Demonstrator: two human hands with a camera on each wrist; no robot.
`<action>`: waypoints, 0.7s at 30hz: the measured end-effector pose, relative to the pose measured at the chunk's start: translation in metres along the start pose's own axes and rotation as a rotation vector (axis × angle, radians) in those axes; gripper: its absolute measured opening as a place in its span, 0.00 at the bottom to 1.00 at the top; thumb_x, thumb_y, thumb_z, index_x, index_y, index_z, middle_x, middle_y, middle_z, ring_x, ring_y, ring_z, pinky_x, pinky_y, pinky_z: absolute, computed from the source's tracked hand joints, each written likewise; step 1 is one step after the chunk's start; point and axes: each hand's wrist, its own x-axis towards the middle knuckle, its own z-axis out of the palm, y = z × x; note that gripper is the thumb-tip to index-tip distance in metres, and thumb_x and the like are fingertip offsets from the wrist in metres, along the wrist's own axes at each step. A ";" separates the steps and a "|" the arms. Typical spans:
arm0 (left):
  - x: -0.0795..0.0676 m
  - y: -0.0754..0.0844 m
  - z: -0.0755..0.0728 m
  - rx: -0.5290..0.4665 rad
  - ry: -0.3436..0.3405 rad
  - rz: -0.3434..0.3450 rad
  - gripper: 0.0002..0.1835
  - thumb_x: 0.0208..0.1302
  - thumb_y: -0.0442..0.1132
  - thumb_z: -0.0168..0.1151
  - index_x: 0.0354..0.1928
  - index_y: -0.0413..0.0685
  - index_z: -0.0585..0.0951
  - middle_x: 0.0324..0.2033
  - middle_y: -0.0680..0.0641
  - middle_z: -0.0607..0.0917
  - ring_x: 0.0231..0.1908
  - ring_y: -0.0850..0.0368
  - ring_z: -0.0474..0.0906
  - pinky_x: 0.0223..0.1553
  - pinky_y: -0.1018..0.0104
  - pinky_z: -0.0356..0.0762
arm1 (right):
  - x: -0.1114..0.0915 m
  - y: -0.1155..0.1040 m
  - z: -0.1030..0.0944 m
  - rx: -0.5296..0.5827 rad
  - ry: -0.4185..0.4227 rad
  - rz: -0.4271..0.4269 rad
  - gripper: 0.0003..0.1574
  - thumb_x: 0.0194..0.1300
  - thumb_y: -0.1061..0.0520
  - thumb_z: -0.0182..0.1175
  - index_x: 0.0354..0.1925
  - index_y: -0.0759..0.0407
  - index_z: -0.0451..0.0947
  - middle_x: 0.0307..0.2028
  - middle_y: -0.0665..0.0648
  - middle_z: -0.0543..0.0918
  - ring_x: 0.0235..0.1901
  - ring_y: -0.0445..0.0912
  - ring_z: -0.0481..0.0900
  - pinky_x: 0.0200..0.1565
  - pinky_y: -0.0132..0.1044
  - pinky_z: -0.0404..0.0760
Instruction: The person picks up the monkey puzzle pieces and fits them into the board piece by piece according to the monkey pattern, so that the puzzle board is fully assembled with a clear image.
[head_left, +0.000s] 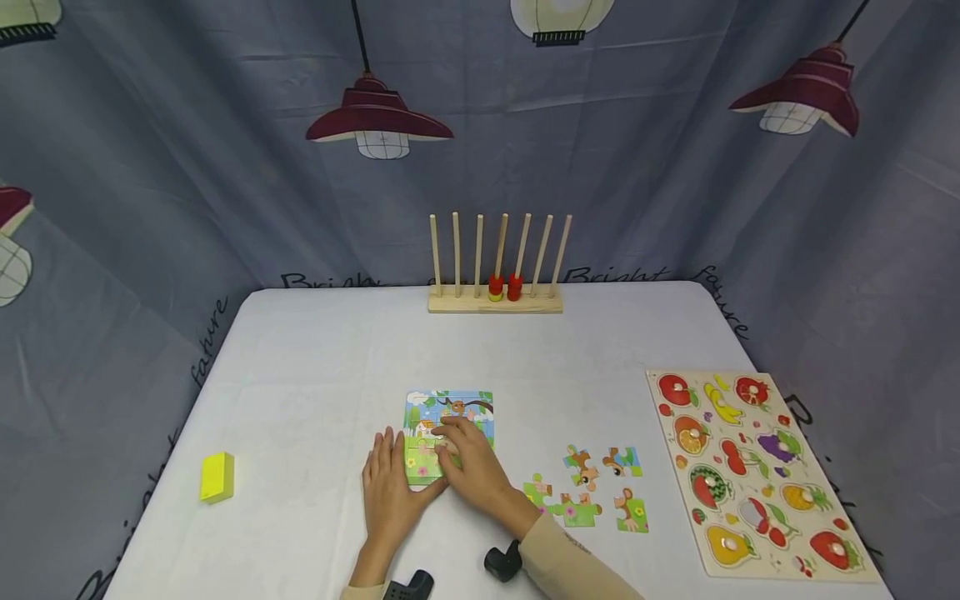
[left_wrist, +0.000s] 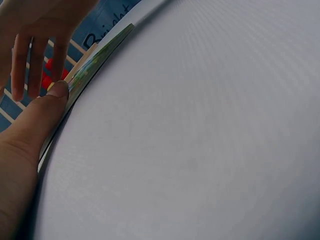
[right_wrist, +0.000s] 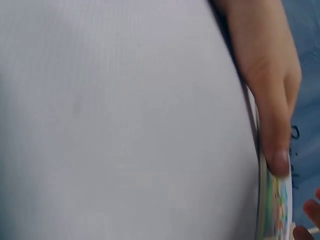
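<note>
A jigsaw puzzle with a colourful cartoon picture lies in the middle of the white table. My left hand rests along its left side, fingers extended, and in the left wrist view the left thumb touches the board's edge. Over the lower right part of the puzzle is my right hand, its fingers pointing down in the left wrist view. The right thumb touches the puzzle's surface in the right wrist view. No piece shows between the right fingers, and the hand hides that part of the picture.
Several loose jigsaw pieces lie right of the puzzle. Farther right is a wooden fruit board. A yellow block sits at the left. At the back stands a pegged wooden rack with red and yellow beads.
</note>
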 end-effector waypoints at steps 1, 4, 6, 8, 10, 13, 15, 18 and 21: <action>0.000 0.000 0.000 -0.005 -0.003 -0.005 0.59 0.34 0.70 0.66 0.64 0.37 0.62 0.65 0.36 0.61 0.68 0.42 0.49 0.64 0.46 0.47 | -0.001 0.002 -0.003 0.007 0.009 0.002 0.15 0.64 0.53 0.52 0.49 0.52 0.75 0.52 0.51 0.75 0.54 0.44 0.72 0.56 0.45 0.71; 0.000 0.001 -0.001 -0.021 -0.008 -0.013 0.59 0.35 0.71 0.64 0.64 0.38 0.62 0.66 0.37 0.60 0.68 0.42 0.48 0.65 0.46 0.46 | -0.004 0.011 -0.012 0.028 0.042 0.002 0.13 0.65 0.54 0.53 0.48 0.52 0.76 0.47 0.47 0.78 0.47 0.41 0.75 0.53 0.44 0.72; 0.000 0.002 -0.002 -0.027 -0.008 -0.013 0.59 0.35 0.71 0.64 0.64 0.38 0.62 0.66 0.37 0.60 0.68 0.42 0.48 0.65 0.46 0.46 | -0.006 0.018 -0.019 0.050 0.055 0.023 0.12 0.64 0.55 0.53 0.47 0.53 0.76 0.44 0.46 0.79 0.45 0.41 0.75 0.52 0.44 0.72; 0.000 0.003 -0.002 -0.032 -0.007 -0.014 0.58 0.35 0.71 0.64 0.64 0.38 0.62 0.66 0.37 0.60 0.68 0.41 0.48 0.65 0.46 0.45 | -0.010 0.025 -0.027 0.071 0.053 0.077 0.12 0.64 0.56 0.54 0.46 0.52 0.77 0.43 0.46 0.80 0.46 0.41 0.75 0.52 0.45 0.71; -0.001 0.003 -0.001 -0.036 -0.006 -0.017 0.58 0.35 0.71 0.65 0.64 0.38 0.62 0.66 0.37 0.60 0.68 0.41 0.48 0.65 0.46 0.45 | -0.016 0.034 -0.036 0.076 0.049 0.142 0.11 0.64 0.55 0.54 0.45 0.50 0.77 0.43 0.45 0.81 0.47 0.41 0.75 0.53 0.45 0.71; -0.001 0.003 -0.001 -0.039 -0.008 -0.021 0.58 0.35 0.71 0.65 0.64 0.38 0.62 0.66 0.37 0.59 0.68 0.42 0.47 0.65 0.46 0.44 | -0.025 0.047 -0.050 0.081 0.081 0.203 0.10 0.62 0.57 0.55 0.43 0.50 0.78 0.41 0.46 0.82 0.45 0.42 0.76 0.52 0.45 0.72; 0.000 0.003 -0.001 -0.040 -0.007 -0.021 0.58 0.35 0.71 0.65 0.64 0.38 0.62 0.66 0.37 0.59 0.68 0.42 0.47 0.65 0.46 0.44 | -0.031 0.057 -0.060 0.075 0.127 0.213 0.11 0.60 0.59 0.56 0.42 0.51 0.79 0.39 0.46 0.83 0.42 0.42 0.78 0.49 0.44 0.73; 0.000 0.003 -0.001 -0.038 -0.004 -0.017 0.59 0.35 0.71 0.65 0.64 0.38 0.62 0.66 0.37 0.59 0.68 0.42 0.47 0.65 0.45 0.45 | -0.041 0.070 -0.077 0.062 0.204 0.238 0.11 0.59 0.62 0.58 0.41 0.54 0.80 0.36 0.49 0.84 0.38 0.42 0.79 0.44 0.41 0.75; 0.000 0.003 0.000 -0.038 0.007 -0.013 0.58 0.34 0.70 0.66 0.64 0.37 0.62 0.66 0.36 0.60 0.68 0.41 0.48 0.65 0.45 0.45 | -0.050 0.081 -0.095 0.055 0.243 0.319 0.10 0.60 0.60 0.58 0.41 0.55 0.80 0.34 0.50 0.83 0.34 0.42 0.77 0.38 0.38 0.75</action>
